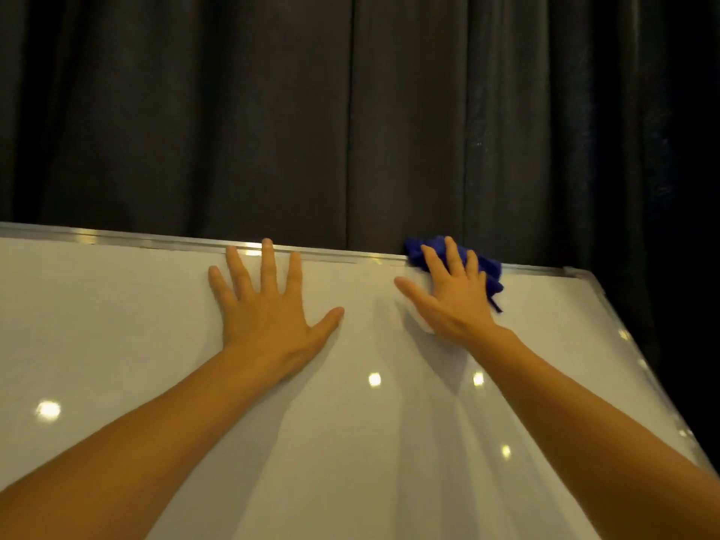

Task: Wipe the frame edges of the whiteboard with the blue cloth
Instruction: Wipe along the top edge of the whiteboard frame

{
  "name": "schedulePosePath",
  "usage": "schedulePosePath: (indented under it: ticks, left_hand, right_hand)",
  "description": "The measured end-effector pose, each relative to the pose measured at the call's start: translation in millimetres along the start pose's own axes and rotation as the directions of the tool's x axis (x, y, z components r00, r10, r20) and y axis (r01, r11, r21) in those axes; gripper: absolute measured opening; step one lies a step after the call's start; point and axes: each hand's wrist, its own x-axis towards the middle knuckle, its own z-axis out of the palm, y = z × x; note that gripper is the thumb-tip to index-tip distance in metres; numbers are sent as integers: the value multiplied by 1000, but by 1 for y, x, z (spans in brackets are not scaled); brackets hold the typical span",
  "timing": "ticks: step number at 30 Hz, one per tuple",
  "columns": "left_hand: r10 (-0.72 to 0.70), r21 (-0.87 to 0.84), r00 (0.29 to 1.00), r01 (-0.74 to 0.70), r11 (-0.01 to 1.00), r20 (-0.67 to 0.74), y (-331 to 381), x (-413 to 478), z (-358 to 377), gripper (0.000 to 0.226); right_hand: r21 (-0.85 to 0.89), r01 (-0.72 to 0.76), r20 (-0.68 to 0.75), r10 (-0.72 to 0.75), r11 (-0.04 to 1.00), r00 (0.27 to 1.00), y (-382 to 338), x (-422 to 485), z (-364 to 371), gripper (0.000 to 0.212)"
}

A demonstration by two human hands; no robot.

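The whiteboard (pixel 117 344) fills the lower half of the head view, with a thin silver frame along its top edge (pixel 156 240) and right edge (pixel 639 356). My left hand (pixel 269 309) lies flat on the board with fingers spread, fingertips reaching the top frame. My right hand (pixel 452 294) presses the bunched blue cloth (pixel 489 268) against the top frame, near the board's upper right corner (pixel 576 272). Most of the cloth is under my fingers; its right part sticks out past them.
A dark pleated curtain (pixel 350 111) hangs behind the board and runs down past its right edge. Ceiling lights show as bright spots on the glossy board surface.
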Motion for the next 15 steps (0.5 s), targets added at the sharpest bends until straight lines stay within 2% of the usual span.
schedulePosePath:
  ticks: [4,7,9,12,15]
  left_hand:
    - [-197,74,979,193,978,48,26,6,-2,117]
    - [-207,88,977,202,975,46,25,5,-4,116]
    - [-187,59,981,183,981,55,24,1,-4,114]
    - [-157,29,984,155,987,83,49,-3,-2,113]
    - [-168,73,979,160,984,117,116,4,7,116]
  right_hand:
    - [71,320,48,-324,945,945,-65,-9,24,83]
    - [2,436,53,-436,900,899,-34,-1,15,76]
    - [-55,390,53,-388,919,920,13,6,3,74]
    - [-42,234,57,-231,971,971,57,11,-6,78]
    - [58,275,41,-277,960,960,51,10,2,90]
